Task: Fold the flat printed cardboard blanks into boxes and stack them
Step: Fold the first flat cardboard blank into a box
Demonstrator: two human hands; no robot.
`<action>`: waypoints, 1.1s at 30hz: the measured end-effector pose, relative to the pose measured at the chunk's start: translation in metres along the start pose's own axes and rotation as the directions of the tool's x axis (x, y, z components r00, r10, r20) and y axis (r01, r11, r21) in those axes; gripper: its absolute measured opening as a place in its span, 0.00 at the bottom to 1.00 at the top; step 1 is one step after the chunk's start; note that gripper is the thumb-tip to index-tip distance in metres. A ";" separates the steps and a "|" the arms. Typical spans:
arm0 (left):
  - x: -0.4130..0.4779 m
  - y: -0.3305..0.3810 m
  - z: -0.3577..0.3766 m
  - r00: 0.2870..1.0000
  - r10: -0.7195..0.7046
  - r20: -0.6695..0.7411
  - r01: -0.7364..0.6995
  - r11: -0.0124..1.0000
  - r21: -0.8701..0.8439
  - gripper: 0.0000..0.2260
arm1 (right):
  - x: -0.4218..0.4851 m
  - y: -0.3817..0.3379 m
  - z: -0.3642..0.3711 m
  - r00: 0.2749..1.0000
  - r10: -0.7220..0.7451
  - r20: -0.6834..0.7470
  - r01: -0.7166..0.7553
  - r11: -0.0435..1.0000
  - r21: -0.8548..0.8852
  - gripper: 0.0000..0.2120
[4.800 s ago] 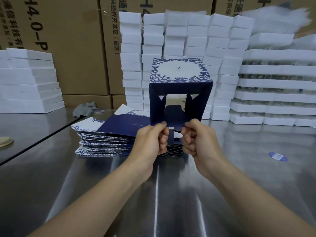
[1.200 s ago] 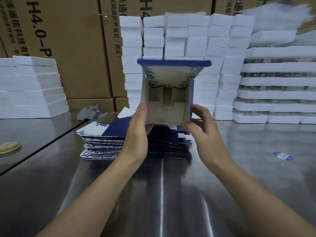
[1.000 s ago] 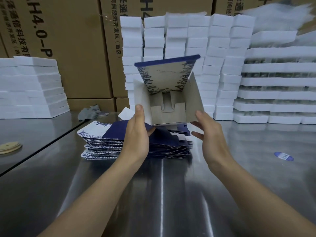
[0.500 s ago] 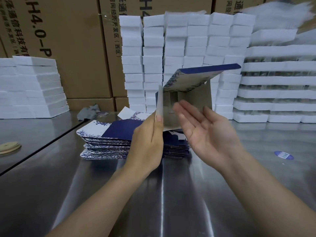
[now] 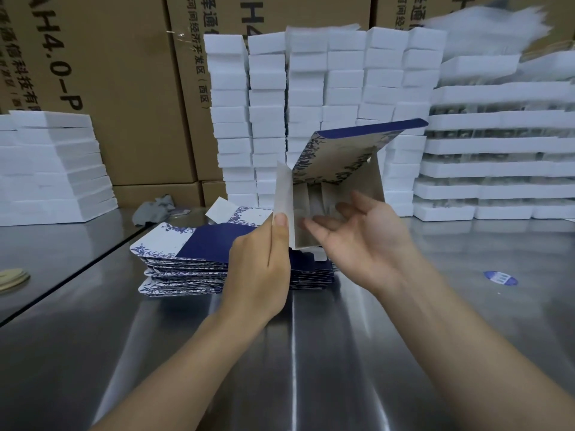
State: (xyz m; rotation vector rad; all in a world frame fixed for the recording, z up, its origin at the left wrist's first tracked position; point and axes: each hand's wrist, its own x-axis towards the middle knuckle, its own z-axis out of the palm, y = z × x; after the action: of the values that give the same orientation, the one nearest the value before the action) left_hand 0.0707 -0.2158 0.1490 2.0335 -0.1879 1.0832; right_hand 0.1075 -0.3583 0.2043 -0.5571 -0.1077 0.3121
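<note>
My left hand (image 5: 261,262) pinches the half-folded box (image 5: 342,160) by a side flap. My right hand (image 5: 364,241) is spread wide before its opening.

Box (image 5: 339,155): lid panel cream with blue leaf print and a navy edge strip; interior plain grey-brown board.
Flat blanks (image 5: 193,244): navy panels beside white panels with blue leaf print.
Bench (image 5: 311,353): bare silver metal.
Foam blocks (image 5: 267,88), far edge: white.
Cartons (image 5: 124,88): brown, black lettering.
Sticker (image 5: 501,278), near the right edge: blue and white.
Rag (image 5: 154,208): grey.
</note>
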 end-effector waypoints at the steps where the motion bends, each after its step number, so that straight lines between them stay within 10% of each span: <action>1: 0.000 0.000 0.000 1.000 0.004 -0.004 -0.004 1.000 -0.001 0.26 | 0.001 0.003 0.002 1.000 0.019 0.000 -0.019 1.000 0.016 0.26; 8: -0.001 0.000 -0.001 0.998 0.067 -0.018 -0.067 0.997 -0.025 0.23 | 0.006 0.009 0.005 0.991 0.123 -0.056 -0.122 0.992 0.012 0.09; 33: -0.008 0.004 0.005 0.988 0.153 0.019 -0.152 0.987 -0.055 0.19 | 0.023 0.024 0.014 0.974 -0.064 -0.217 -0.038 0.900 -0.433 0.19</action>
State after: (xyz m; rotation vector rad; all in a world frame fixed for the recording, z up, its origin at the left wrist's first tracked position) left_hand 0.0675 -0.2236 0.1436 2.0098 -0.3858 1.1358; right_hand 0.1204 -0.3244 0.2039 -1.0343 0.0432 0.2077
